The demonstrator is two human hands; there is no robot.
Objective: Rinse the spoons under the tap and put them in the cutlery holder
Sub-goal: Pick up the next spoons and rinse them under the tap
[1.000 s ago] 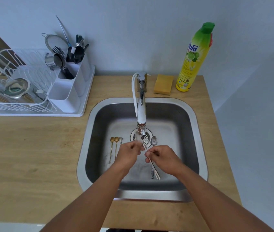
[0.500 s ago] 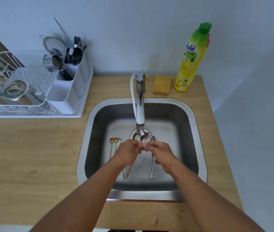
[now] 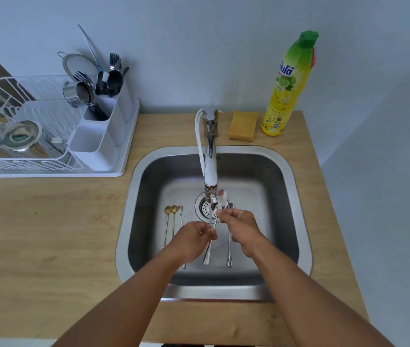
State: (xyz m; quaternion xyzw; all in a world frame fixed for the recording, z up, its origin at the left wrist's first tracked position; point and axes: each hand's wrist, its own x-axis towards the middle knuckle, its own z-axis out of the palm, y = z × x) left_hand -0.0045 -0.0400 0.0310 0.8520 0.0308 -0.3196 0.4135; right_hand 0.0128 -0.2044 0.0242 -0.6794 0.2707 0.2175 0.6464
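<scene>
Both hands hold one silver spoon (image 3: 209, 251) in the steel sink (image 3: 296, 221), under the tap (image 3: 210, 171). My left hand (image 3: 193, 240) grips its handle. My right hand (image 3: 239, 225) pinches the bowl end just below the spout, where a thin stream of water runs. Two gold spoons (image 3: 170, 222) and a silver one (image 3: 180, 216) lie on the sink floor at the left. Another silver spoon (image 3: 229, 249) lies under my right hand. The white cutlery holder (image 3: 103, 128) stands at the back left, with dark utensils in its rear compartments.
A white dish rack (image 3: 23, 151) with metal items sits beside the holder on a white tray. A yellow sponge (image 3: 242, 125) and a green-yellow dish soap bottle (image 3: 287, 88) stand behind the sink. Wooden counter (image 3: 48, 234) surrounds the sink.
The held spoon has swung so its handle points toward me. My left hand slid down the handle, and my right hand stayed at the bowl end by the spout.
</scene>
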